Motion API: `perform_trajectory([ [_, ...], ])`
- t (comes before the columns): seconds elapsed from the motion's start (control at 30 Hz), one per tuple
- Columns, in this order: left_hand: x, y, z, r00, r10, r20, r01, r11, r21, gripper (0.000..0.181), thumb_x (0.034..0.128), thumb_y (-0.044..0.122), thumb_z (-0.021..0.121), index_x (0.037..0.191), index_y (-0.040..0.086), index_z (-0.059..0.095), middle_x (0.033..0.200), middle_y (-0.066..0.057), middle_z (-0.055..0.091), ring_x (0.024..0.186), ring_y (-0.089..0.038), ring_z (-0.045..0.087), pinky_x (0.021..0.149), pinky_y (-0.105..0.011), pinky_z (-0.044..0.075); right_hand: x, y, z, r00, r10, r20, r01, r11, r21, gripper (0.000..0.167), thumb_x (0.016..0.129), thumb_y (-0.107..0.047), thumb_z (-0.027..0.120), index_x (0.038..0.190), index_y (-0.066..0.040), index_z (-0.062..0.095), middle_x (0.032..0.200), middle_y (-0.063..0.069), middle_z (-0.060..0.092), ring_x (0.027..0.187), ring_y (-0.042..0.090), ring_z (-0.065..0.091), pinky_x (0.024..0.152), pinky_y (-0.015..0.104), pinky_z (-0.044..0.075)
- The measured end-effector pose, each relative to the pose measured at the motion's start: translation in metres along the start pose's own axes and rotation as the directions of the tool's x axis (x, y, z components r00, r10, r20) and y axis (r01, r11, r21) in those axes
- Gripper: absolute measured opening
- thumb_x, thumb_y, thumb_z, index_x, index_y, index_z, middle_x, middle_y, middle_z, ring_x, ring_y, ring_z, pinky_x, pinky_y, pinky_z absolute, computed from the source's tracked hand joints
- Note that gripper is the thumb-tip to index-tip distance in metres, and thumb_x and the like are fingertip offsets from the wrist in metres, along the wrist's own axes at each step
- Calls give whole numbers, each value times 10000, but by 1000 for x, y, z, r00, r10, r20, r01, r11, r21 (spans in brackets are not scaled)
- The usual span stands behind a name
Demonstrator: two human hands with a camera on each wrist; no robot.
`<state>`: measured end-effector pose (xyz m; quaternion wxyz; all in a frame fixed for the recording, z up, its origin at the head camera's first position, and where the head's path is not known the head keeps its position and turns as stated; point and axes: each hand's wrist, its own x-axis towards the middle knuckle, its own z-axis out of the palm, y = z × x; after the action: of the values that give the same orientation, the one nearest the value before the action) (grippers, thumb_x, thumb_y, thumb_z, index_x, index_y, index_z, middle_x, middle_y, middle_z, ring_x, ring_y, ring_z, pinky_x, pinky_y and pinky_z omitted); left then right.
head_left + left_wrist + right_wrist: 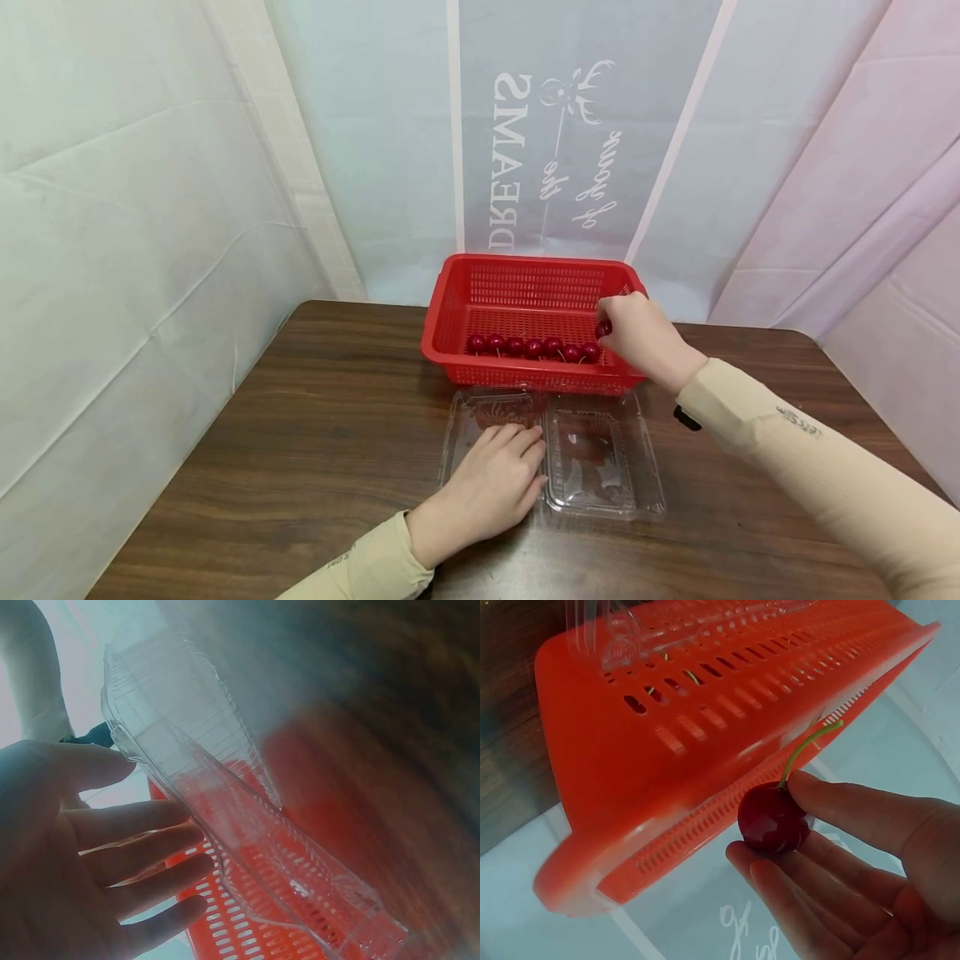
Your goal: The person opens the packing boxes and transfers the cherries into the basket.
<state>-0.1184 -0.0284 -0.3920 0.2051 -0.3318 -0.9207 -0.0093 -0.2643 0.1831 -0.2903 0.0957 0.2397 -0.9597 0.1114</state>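
Between thumb and fingers, my right hand (637,333) pinches a dark red cherry (775,817) with a green stem, over the right end of a red plastic basket (543,265). Inside the basket, several cherries (533,347) lie in a row along the near wall. My left hand (491,479) rests with fairly straight fingers on the left half of an opened clear plastic clamshell box (592,462). In the left wrist view its fingers (150,855) touch or nearly touch the box's edge.
The brown wood-grain table (315,433) carries the basket at its back edge, with the clamshell just in front. A printed curtain (555,125) hangs behind, and pale cloth (135,208) hangs on the left side. A black wrist strap (687,417) shows under the right sleeve.
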Motion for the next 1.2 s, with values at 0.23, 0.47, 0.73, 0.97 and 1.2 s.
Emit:
perform_trajectory([
  [0.23,0,0,1,1000,-2,-7,2,1000,2,346,891,370,586,1108,114,670,1221,-41,635,1096,-179,569,900,-326,451,12,2,0,1000,3,22,-4,1000,13,94,733,6,732,797,-13,666,745,97,673,690,254,625,695,460,525],
  [0.47,0,-1,1,1000,-2,-4,2,1000,4,343,891,370,585,1106,116,669,1223,-42,634,1104,-181,566,908,-331,450,21,5,1,1000,-7,1,7,1000,-10,100,720,60,633,793,5,674,754,123,677,668,259,612,663,435,526],
  [0.73,-1,-1,2,1000,2,3,-2,1000,-4,337,895,365,580,1109,120,668,1225,-40,632,1114,-181,564,918,-331,449,31,5,1,998,33,62,-31,999,-41,93,735,71,580,715,-5,629,620,100,611,554,210,492,532,318,438],
  [0.97,-1,-1,2,1000,1,10,-1,1000,-5,344,901,366,573,1120,117,666,1228,-41,632,1116,-186,564,926,-334,448,40,4,3,992,77,95,-70,995,-75,89,736,33,610,676,-32,616,573,75,582,538,210,484,527,326,454],
  [1.2,0,-1,3,1000,5,1,-5,1000,-7,335,895,357,586,1108,113,670,1216,-44,637,1102,-185,569,906,-331,454,48,6,5,979,107,173,-87,989,-117,104,726,49,571,668,-36,562,556,71,493,510,189,414,462,289,379],
])
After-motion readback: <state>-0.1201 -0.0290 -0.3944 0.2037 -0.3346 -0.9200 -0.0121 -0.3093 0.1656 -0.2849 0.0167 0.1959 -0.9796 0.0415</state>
